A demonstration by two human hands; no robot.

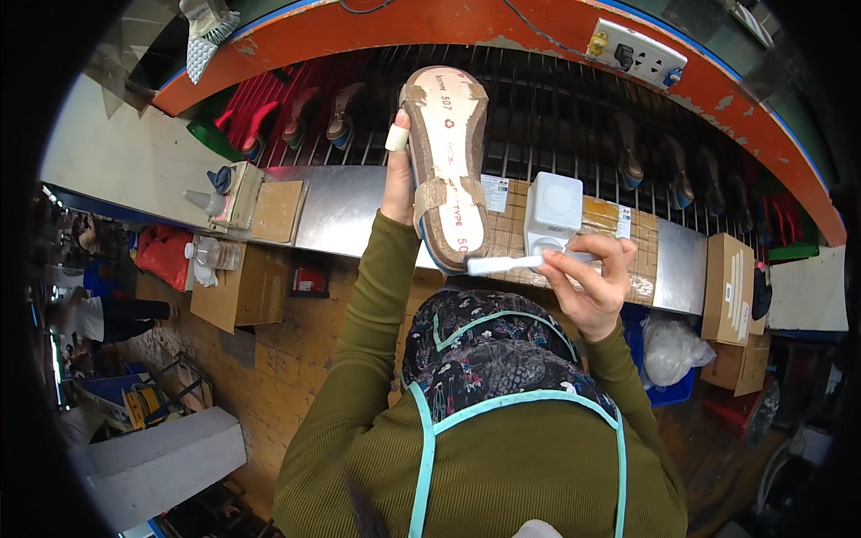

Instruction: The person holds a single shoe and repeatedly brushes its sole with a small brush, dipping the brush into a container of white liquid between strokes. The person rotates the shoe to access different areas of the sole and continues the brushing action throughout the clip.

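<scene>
My left hand [398,184] is closed around the side of a sandal on a shoe last [448,148], its underside turned up. That underside is pale with red print, edged in brown, and brown straps fold over it at both ends. A light wrap covers my left thumb. Pinched in my right hand [592,285] is a slim white-handled brush [507,264]. Its tip meets the sandal's near, lower end; the bristles are too small to make out. Just beyond my right fingers stands a white square container [553,202] with a round opening low in front.
A brown checked box [596,215] lies on the metal bench edge [682,269]. Behind, a conveyor of rods [547,108] carries several shoes under an orange frame [430,36] with a socket strip [637,54]. Cartons [731,287] stand right; a clear bottle [215,253] stands left.
</scene>
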